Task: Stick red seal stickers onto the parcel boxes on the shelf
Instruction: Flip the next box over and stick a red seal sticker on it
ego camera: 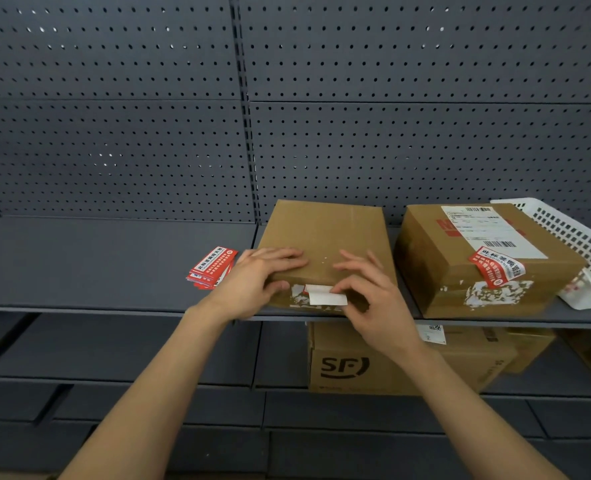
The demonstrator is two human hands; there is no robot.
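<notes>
A plain brown parcel box (325,237) lies on the grey shelf (96,265) in the middle. My left hand (256,275) grips its front left corner, fingers spread on top. My right hand (366,292) pinches a white strip (325,295), apparently a sticker seen from its white back, at the box's front top edge, over torn white label remains. A stack of red seal stickers (212,268) lies on the shelf just left of my left hand. To the right a second brown box (460,282) carries a red seal sticker (496,268) folded over its front edge and a white shipping label.
A white perforated plastic basket (571,244) leans at the far right of the shelf, touching the second box. On the lower shelf stands a brown box with an SF logo (346,367), with more boxes beside it. A grey pegboard wall closes the back.
</notes>
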